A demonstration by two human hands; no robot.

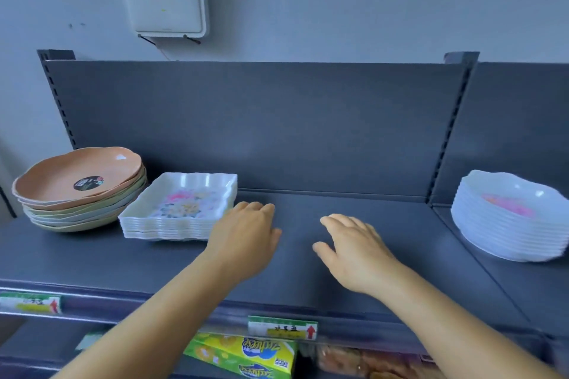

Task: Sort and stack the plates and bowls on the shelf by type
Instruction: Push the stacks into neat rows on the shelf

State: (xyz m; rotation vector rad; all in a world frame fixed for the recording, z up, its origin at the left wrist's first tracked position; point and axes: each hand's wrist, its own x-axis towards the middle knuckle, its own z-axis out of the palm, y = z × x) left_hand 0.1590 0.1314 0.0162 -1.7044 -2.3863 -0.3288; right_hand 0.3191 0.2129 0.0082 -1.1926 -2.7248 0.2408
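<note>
Bare and holding nothing, both hands reach over the dark grey shelf (pixel 354 209). The left hand (pixel 246 240) lies palm down with loosely bent fingers, its knuckles just beside the right edge of the square plates (pixel 181 206); whether it touches them I cannot tell. The right hand (pixel 354 252) hovers palm down with fingers spread and relaxed, over bare shelf, well apart from any dish.

The square plates are a white stack with scalloped rims, the top one showing a flower print. Just left of them, touching or nearly so, stands a stack of round wavy-rimmed bowls (pixel 80 188), orange on top with a dark sticker inside, paler green and grey ones beneath. At far right, on the next shelf section, a stack of white round plates (pixel 508 218) shows a pink print in the top one.

Below the shelf edge sit a price tag (pixel 281 328) and a yellow-green box (pixel 246 354).
</note>
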